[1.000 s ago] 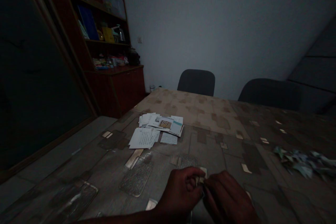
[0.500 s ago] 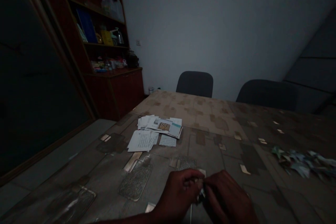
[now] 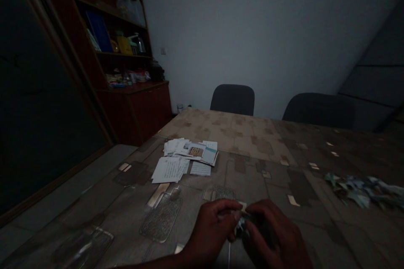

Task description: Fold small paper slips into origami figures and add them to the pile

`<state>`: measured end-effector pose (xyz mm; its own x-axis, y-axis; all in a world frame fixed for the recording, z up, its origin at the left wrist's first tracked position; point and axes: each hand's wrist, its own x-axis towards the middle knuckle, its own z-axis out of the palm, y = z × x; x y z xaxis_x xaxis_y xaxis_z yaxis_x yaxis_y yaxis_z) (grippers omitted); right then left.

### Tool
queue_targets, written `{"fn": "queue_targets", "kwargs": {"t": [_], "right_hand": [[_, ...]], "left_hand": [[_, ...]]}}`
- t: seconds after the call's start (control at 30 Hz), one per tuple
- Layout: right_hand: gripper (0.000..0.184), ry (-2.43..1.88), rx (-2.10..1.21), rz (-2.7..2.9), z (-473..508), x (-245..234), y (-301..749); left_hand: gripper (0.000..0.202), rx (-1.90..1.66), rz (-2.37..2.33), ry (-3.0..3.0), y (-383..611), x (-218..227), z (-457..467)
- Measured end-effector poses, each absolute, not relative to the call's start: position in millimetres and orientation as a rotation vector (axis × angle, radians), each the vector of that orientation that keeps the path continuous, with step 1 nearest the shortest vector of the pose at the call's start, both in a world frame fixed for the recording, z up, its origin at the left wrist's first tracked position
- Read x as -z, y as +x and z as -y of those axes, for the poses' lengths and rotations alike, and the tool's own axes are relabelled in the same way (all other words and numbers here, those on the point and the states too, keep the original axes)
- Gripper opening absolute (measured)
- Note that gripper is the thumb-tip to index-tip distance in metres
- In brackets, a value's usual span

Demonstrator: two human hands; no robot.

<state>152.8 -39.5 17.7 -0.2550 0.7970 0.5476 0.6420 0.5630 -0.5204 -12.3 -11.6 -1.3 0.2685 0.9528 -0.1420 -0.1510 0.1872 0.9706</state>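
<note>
My left hand [image 3: 212, 229] and my right hand [image 3: 272, 235] meet low over the near part of the table [image 3: 252, 134], fingers curled. Together they pinch a small folded piece of paper [image 3: 240, 223] between the fingertips; the dim light hides its shape. A spread of white printed paper sheets [image 3: 186, 157] lies on the table ahead and to the left. To the right lies a heap of small folded paper pieces [image 3: 360, 189], bluish and green.
The patterned tablecloth carries light and dark patches. Two dark chairs [image 3: 232, 99] [image 3: 318, 111] stand at the far side. A reddish wooden shelf unit [image 3: 126, 71] with books and bottles stands at the back left. A dark panel fills the left side.
Both hands stay together, fingers shifting slightly on the small paper. The view has drifted a little, so table objects sit slightly lower and to the left.
</note>
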Motion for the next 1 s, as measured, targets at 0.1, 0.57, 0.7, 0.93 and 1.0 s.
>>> {"fn": "queue_targets", "kwargs": {"t": [0.1,0.57,0.7,0.93,1.0], "right_hand": [[0.011,-1.171,-0.26,1.976,38,-15,152],[0.026,-1.308,-1.026,1.489,31,-8,157],[0.031,-1.165,-1.306,1.313,31,0,152],[0.031,-1.037,-1.406,1.18,33,1,141],[0.031,-1.046,-1.383,1.183,33,2,141]], "left_hand": [[0.031,-0.978,-0.97,1.071,-12,1,13],[0.031,-0.954,-0.938,1.041,-13,-9,9],[0.031,-0.956,-0.934,1.023,-14,-6,9],[0.028,-0.934,-0.991,1.02,-11,-2,11],[0.027,-0.927,-0.998,1.033,-11,-2,11]]}}
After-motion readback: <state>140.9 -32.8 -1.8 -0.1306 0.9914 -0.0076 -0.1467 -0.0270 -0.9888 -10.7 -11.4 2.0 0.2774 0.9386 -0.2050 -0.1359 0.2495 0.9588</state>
